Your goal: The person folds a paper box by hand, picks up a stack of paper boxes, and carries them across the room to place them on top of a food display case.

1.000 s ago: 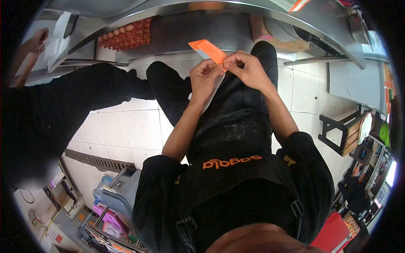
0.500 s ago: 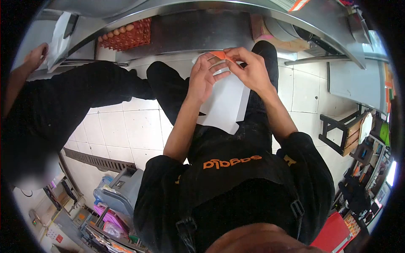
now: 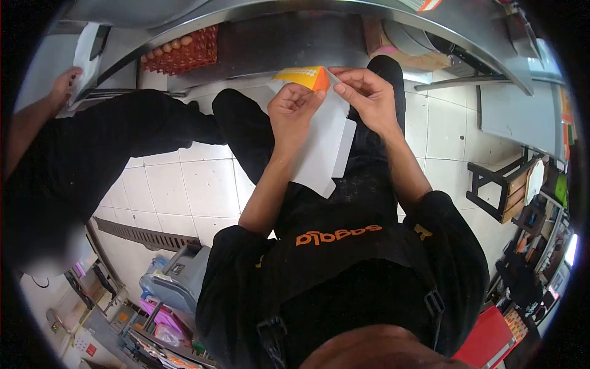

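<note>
A partly folded carton (image 3: 322, 138), white on its inner face, lies across my lap with its far end raised. That end shows a yellow and orange printed side (image 3: 304, 75). My left hand (image 3: 290, 117) is closed on the carton's orange corner, thumb near the fold. Close beside it, my right hand (image 3: 367, 98) pinches the carton's edge just right of that corner, fingers curled. Side flaps and a tab of the carton point toward my apron (image 3: 338, 240).
At left sits another person (image 3: 110, 141), one hand holding something white. Eggs in a red tray (image 3: 184, 52) rest on the lower metal shelf (image 3: 289, 43) ahead. A wooden stool (image 3: 507, 190) stands right; a grey bin (image 3: 178, 277) is behind left.
The carton's far end has turned, bringing its yellow and orange side into view. My left hand has gone from spread fingers to a pinch on the corner. The carton's near end shifted slightly left.
</note>
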`<state>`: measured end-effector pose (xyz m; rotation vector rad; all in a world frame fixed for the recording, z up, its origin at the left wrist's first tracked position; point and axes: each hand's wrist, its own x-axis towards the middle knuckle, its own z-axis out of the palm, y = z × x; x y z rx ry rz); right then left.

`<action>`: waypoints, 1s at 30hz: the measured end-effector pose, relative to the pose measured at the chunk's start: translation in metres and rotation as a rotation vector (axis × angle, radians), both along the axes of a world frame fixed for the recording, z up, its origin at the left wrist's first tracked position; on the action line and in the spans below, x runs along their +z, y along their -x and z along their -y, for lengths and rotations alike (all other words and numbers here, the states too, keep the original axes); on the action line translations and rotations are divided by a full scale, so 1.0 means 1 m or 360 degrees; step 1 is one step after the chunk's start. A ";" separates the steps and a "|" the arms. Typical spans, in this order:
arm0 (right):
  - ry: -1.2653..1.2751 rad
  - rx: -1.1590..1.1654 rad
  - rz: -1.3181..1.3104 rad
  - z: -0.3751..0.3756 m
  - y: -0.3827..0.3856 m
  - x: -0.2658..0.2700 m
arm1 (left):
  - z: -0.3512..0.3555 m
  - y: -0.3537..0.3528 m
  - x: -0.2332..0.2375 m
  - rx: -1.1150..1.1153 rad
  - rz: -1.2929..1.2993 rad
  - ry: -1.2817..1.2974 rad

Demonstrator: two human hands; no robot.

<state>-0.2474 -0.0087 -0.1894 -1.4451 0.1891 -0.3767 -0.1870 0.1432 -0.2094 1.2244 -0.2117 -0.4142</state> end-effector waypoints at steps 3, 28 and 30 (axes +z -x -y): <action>0.0130 0.0100 0.0031 -0.002 0.001 0.001 | 0.003 0.006 0.002 0.0027 0.0008 0.0074; 0.0270 0.0382 0.0067 0.012 0.000 0.006 | -0.003 0.012 0.007 -0.0009 0.0125 -0.0030; 0.0397 0.0343 0.0190 0.009 -0.001 0.003 | -0.002 0.012 0.008 0.0006 0.0111 -0.0018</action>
